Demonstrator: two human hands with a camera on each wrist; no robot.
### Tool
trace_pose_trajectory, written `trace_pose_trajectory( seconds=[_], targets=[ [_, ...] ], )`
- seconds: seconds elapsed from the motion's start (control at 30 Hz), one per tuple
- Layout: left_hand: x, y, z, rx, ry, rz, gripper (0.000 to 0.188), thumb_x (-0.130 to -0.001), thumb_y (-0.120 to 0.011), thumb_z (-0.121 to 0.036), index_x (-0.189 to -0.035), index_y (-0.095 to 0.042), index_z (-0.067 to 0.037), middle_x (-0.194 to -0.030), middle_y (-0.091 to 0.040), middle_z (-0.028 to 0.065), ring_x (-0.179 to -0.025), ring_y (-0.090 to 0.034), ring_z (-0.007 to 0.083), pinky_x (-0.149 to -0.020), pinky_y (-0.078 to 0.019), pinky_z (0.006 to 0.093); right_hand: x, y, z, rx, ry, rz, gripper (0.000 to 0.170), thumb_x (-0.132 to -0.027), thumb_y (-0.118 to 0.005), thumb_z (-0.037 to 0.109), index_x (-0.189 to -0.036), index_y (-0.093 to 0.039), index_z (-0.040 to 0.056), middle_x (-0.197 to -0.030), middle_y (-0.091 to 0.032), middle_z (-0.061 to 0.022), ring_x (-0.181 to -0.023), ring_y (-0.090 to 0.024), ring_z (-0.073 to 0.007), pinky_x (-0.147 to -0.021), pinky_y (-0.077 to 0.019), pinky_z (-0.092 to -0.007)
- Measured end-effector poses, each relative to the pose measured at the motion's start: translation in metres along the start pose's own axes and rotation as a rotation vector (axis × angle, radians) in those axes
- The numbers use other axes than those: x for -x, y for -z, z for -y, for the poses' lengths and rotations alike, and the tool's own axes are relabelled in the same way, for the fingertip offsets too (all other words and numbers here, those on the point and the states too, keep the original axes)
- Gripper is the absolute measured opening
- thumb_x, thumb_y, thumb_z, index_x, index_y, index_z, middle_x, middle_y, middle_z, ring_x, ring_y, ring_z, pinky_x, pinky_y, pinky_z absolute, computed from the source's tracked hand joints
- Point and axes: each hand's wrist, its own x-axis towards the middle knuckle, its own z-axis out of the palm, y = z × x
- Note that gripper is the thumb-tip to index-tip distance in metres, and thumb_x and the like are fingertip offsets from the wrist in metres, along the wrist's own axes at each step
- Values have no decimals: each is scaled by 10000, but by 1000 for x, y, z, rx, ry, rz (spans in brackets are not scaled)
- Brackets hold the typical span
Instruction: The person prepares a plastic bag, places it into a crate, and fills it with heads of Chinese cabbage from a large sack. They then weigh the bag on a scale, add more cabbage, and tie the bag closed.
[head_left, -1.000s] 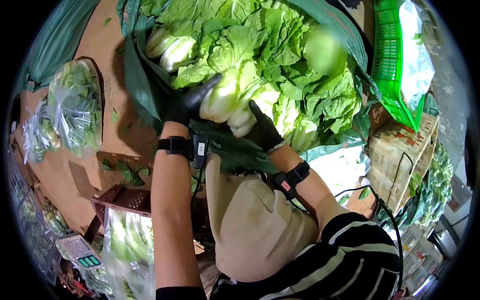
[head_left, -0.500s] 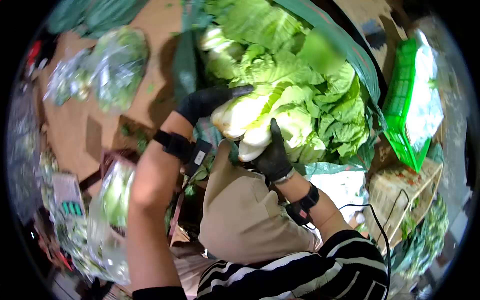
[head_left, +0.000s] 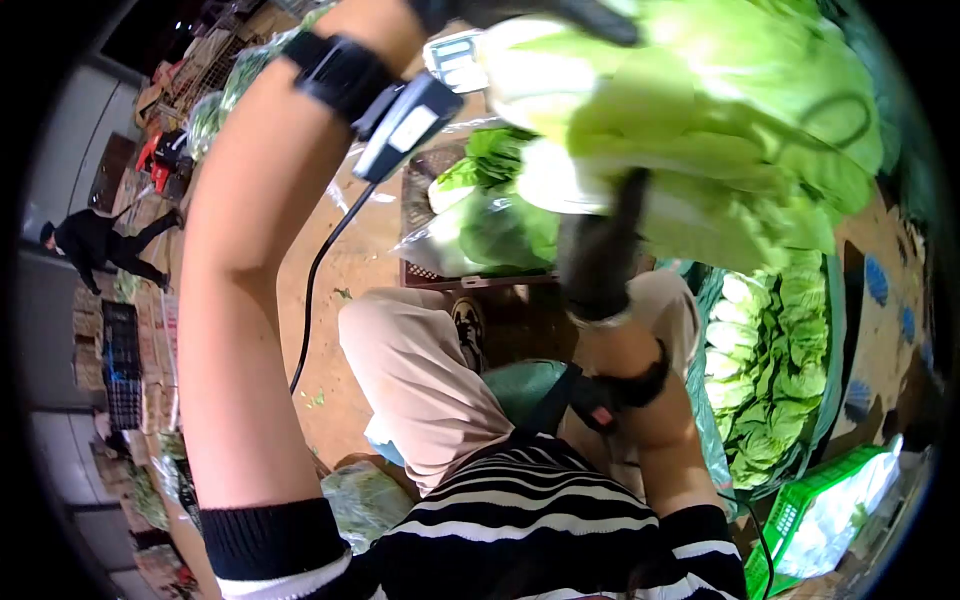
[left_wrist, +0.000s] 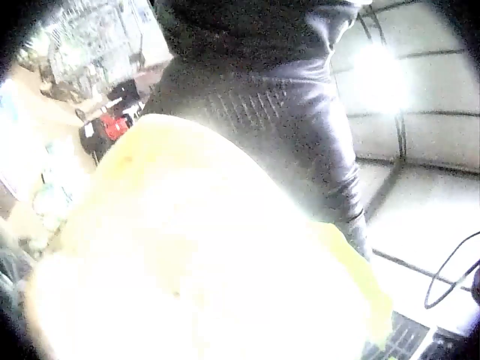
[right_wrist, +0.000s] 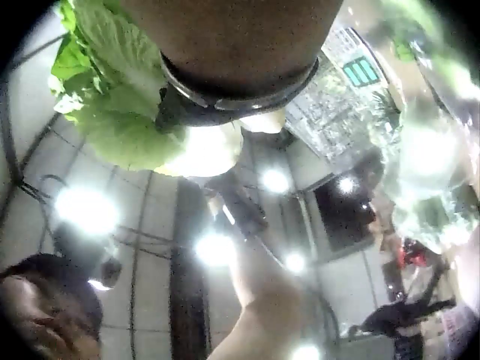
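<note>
Two pale-stemmed heads of leafy Chinese cabbage (head_left: pixel 700 130) are held up together at the top right of the head view. My black-gloved left hand (head_left: pixel 590 16) grips them from above, partly cut off by the frame's top edge. Below, my gloved right hand (head_left: pixel 598 255) holds the lower head near its white base, one finger lying up over the leaves. In the left wrist view a cabbage base (left_wrist: pixel 195 255) fills the lower part, washed out by light. The right wrist view shows cabbage leaves (right_wrist: pixel 127 120) beyond the cuff, most of that hand hidden.
Under the raised cabbages stands a brown crate (head_left: pixel 475 283) with bagged greens (head_left: pixel 500 230). A scale (head_left: pixel 456 58) sits behind it. To the right are an open green sack of cabbages (head_left: pixel 765 375) and a green basket (head_left: pixel 815 510). Someone in dark clothes (head_left: pixel 110 245) walks far left.
Both hands have lifted the cabbage heads out of the green sack and carried them over beside the crate. The head view has turned, so the sack now lies at the right.
</note>
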Motion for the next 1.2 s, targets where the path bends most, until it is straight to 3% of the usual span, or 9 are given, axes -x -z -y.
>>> trace_pose_trajectory(
  seconds=[0.37,0.47,0.53,0.57,0.87,0.93,1.0,1.1,1.2],
  targets=[
    [37,-15,323,686,42,-48,337,-614,-686,0,-929,-573,37,-901,-605,88,-802,-570,148,-763,-453,279,77,-70,-225,461,-450,534,466,-846,-415,145,-1255,-254,-10,-1265,-329,-174,-1134,-378,-253,-888,-366,-350],
    [-4,-59,430,739,-43,88,302,-622,-676,15,-907,-580,29,-888,-606,76,-797,-567,158,-749,-452,273,106,-89,-258,-34,-927,85,397,-855,-409,240,-1172,-354,8,-1131,-436,-117,-1011,-442,-222,-838,-400,-326],
    [-11,-74,430,715,230,148,308,-607,-702,-38,-893,-596,3,-859,-611,85,-820,-548,152,-738,-434,262,132,-94,-277,-571,-1317,-407,387,-863,-403,335,-1089,-455,25,-997,-543,-60,-889,-506,-190,-788,-434,-301],
    [-25,-84,442,643,257,83,375,-584,-715,-14,-932,-575,1,-883,-599,80,-818,-543,165,-752,-433,267,151,-77,-314,-57,-1119,25,501,-820,-423,462,-1073,-467,31,-992,-537,-64,-888,-491,-172,-781,-428,-277],
    [-39,-98,439,172,-59,-146,810,-681,-658,-309,-1289,-195,-42,-1255,-349,155,-1177,-303,228,-957,-266,305,102,-59,-294,-873,-1809,-62,462,-744,-558,459,-973,-494,63,-759,-480,-7,-767,-457,-116,-720,-398,-226],
    [-45,-126,422,-317,-324,-326,852,-662,-655,-356,-1303,-170,-76,-1225,-363,205,-1091,-405,311,-895,-343,343,93,-63,-275,-774,-1667,53,435,-747,-560,442,-946,-518,57,-800,-504,-45,-800,-475,-134,-717,-409,-236],
    [-48,-128,406,-383,-184,-281,855,-650,-647,-385,-1306,-175,-107,-1194,-362,248,-932,-485,375,-789,-408,392,76,-52,-246,397,-734,1082,383,-757,-557,396,-901,-544,41,-921,-517,-106,-868,-487,-166,-735,-414,-268],
    [-52,-119,402,-358,-46,-190,792,-660,-619,-398,-1299,-211,-168,-1096,-457,229,-804,-562,317,-683,-459,382,31,-61,-193,911,-707,1716,407,-732,-561,384,-917,-565,22,-1071,-472,-178,-996,-460,-254,-791,-401,-328],
    [-83,-138,461,774,-17,-82,718,-683,-615,-338,-1282,-262,-160,-1067,-484,207,-808,-569,277,-704,-462,372,10,-85,-186,1090,229,1205,795,-602,-607,468,-1228,-350,51,-1265,-263,-234,-1188,-205,-409,-957,-166,-521]
  ],
)
